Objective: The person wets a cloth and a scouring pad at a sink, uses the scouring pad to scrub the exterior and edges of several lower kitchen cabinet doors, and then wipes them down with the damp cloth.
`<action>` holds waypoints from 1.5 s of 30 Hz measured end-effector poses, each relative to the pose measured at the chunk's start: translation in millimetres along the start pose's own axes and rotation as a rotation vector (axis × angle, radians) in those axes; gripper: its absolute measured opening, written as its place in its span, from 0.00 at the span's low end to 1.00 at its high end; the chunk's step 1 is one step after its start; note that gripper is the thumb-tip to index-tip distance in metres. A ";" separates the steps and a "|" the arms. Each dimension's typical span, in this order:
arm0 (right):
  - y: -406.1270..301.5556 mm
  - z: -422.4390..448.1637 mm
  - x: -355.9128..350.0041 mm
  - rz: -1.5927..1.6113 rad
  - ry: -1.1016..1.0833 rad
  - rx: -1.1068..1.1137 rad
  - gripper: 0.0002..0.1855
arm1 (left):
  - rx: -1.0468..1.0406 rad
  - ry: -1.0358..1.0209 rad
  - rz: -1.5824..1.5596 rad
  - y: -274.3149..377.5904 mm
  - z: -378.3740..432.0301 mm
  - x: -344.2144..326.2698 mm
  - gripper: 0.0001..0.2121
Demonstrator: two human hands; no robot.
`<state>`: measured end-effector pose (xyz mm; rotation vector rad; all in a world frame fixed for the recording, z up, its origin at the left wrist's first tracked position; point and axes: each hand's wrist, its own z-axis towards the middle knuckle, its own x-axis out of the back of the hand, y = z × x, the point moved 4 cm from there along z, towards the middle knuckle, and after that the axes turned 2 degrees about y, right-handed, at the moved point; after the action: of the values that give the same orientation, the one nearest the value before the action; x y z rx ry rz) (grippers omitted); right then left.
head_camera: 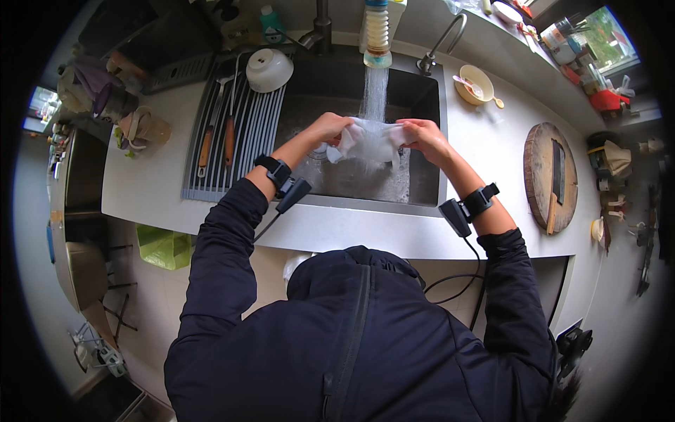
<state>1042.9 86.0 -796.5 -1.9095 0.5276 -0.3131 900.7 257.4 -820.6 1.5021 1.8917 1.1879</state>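
Note:
A wet white cloth [350, 143] is stretched between my two hands over the sink basin [337, 182]. My left hand [332, 127] pinches its left end, and my right hand [424, 138] grips the right end. Water pours from the flexible faucet extension [378, 39] onto the middle of the cloth and splashes below it. Foam lies on the basin floor at the right, under my right hand. The stream blurs the cloth's centre.
A roll-up drying rack [253, 142] left of the basin carries an upturned white bowl [269, 70] and wooden-handled utensils [229, 141]. Right of the sink stand a small curved tap [448, 39], a cream bowl with spoons [466, 97], and a round wooden chopping board [538, 176] with a cleaver [558, 171].

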 end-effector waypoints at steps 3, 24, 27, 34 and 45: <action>3.1 7.7 -29.1 0.043 -0.038 0.002 0.18 | 0.010 0.098 -0.161 7.7 3.4 -23.5 0.19; 20.0 12.9 -58.7 -0.074 0.082 -0.129 0.18 | -0.166 -0.223 -0.120 -4.7 -25.9 -57.3 0.13; 38.0 17.0 -44.0 -0.023 0.168 -0.109 0.18 | -0.188 -0.231 -0.123 -7.0 -31.6 -54.0 0.15; 2.0 -2.2 -53.4 -0.165 0.044 0.050 0.14 | -0.204 -0.077 0.247 -35.6 -4.7 -40.5 0.35; 34.3 -14.4 -14.4 0.301 0.065 -0.235 0.26 | -0.135 -0.044 -0.640 -21.6 0.1 -49.8 0.19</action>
<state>1016.5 70.5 -822.2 -2.0136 0.9170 -0.1207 904.1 209.9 -846.7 0.7452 1.9911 0.9393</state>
